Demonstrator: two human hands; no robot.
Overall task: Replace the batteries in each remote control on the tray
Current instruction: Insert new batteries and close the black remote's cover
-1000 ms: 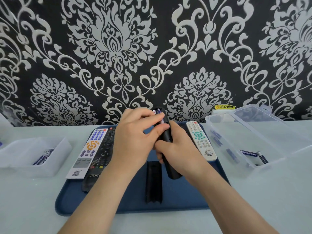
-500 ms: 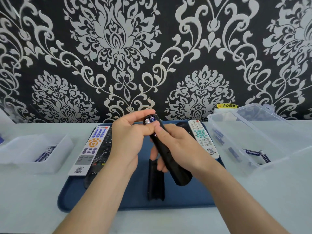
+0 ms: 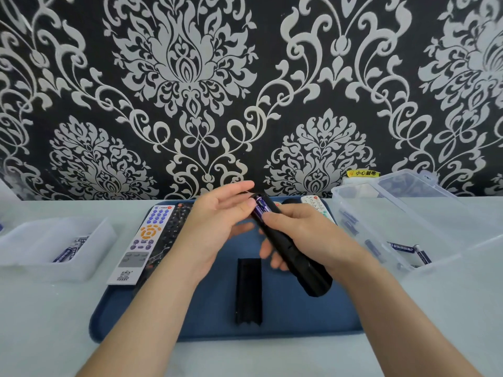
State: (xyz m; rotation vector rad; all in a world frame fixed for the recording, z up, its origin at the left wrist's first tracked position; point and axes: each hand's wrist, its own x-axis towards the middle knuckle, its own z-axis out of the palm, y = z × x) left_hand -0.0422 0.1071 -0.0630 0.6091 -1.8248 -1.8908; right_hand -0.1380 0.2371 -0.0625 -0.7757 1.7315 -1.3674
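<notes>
Right hand (image 3: 304, 232) grips the black remote (image 3: 294, 257) above the blue tray (image 3: 285, 322), batteries (image 3: 260, 206) showing in its open compartment; left hand (image 3: 209, 227) hangs relaxed, holding nothing. Clear box (image 3: 424, 213) and white bin (image 3: 89, 259) each hold spare cells (image 3: 402, 247).

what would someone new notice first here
Mid-frame, above the blue tray, the right hand grips a black remote tilted with its back open, purple batteries showing at its far end, where the left hand holds its fingers straight. A black battery cover lies loose on the tray just below. Behind it all, black-and-silver damask wallpaper fills the upper half.
</notes>
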